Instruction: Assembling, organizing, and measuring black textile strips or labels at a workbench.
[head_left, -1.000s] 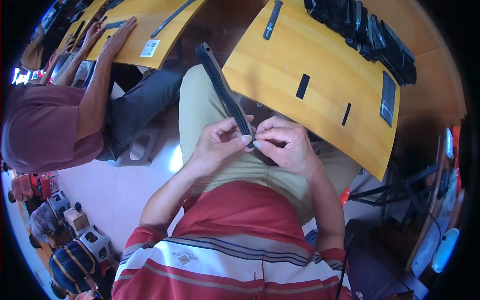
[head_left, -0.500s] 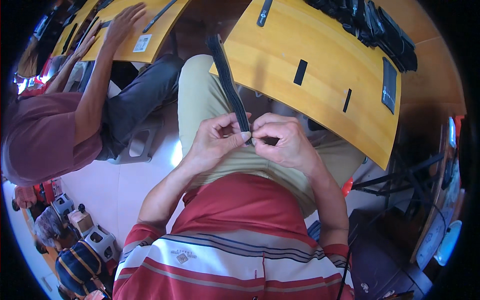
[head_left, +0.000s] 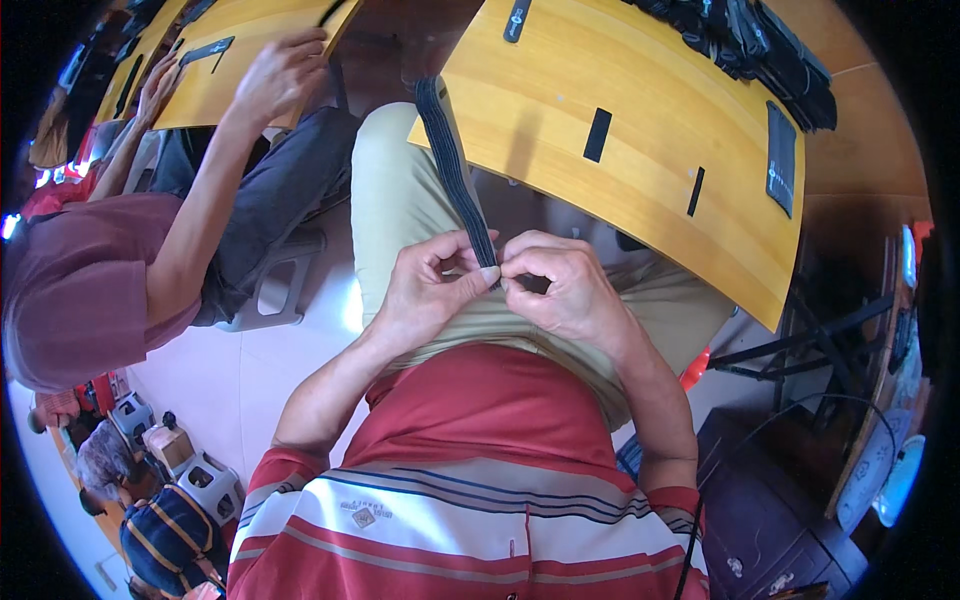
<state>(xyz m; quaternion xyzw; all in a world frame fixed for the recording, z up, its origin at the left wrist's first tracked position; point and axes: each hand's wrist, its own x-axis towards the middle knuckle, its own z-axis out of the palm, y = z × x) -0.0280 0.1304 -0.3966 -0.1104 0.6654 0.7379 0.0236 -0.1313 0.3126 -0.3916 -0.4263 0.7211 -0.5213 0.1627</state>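
Between my hands, over my lap, a long black ribbed strap (head_left: 457, 180) slants up and away toward the table's near left corner. Its lower end is pinched by the thumb and fingers of my left hand (head_left: 430, 285). Close beside that end, my right hand (head_left: 562, 285) has thumb and forefinger pressed together at the strap's edge. Whatever sits in that right pinch is too small or hidden to make out.
A yellow wooden table (head_left: 540, 130) stands ahead, bearing small black strips (head_left: 598, 135), a dark labelled patch (head_left: 780, 160) and a heap of black straps (head_left: 745, 45). At the left, another person (head_left: 100, 260) works at a second table (head_left: 260, 90).
My hands and the strap stay nearly in place. The co-worker's near hand has moved right across their table, and a dark strip there has been lifted toward the far edge.
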